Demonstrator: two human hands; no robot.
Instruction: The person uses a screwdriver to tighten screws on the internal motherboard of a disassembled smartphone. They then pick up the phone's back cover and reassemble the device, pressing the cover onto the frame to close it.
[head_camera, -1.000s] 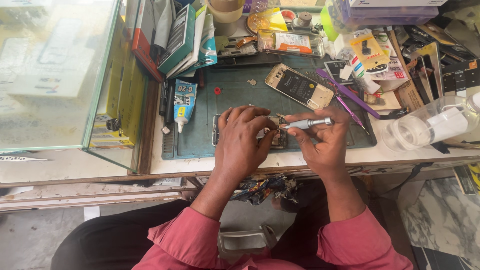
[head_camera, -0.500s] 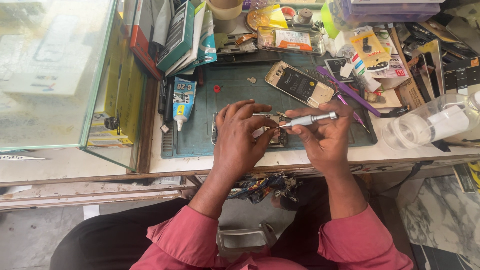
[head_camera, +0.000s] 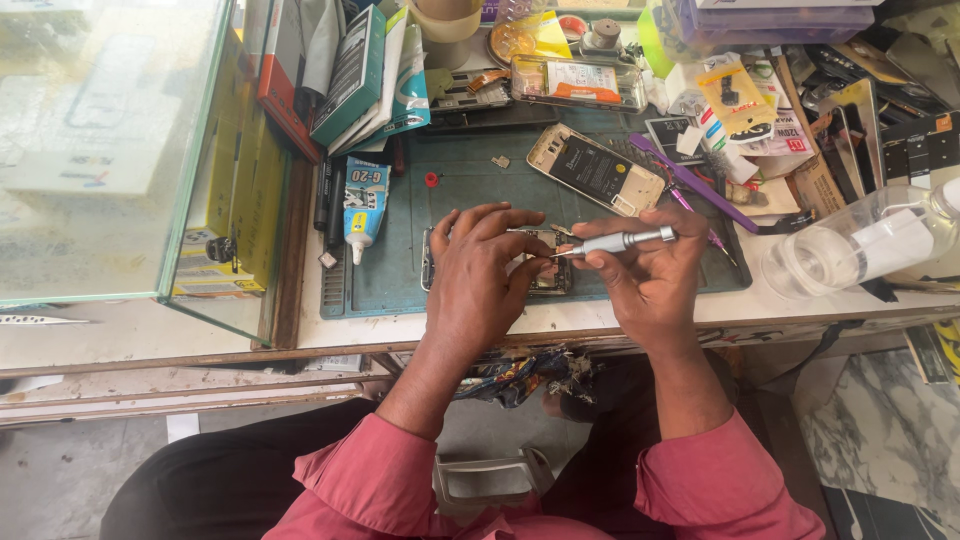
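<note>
Glass case far left on the counter; glue tube on the green mat. Mid-mat, left hand pressing down on an opened phone, fingers curled over it. Right hand clamped on a silver screwdriver, tip touching the phone. Second phone behind; plastic bottle far right.

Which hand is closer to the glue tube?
Left. The left hand rests on the opened phone, just right of the glue tube; the right hand, holding the screwdriver, is farther right.
</note>
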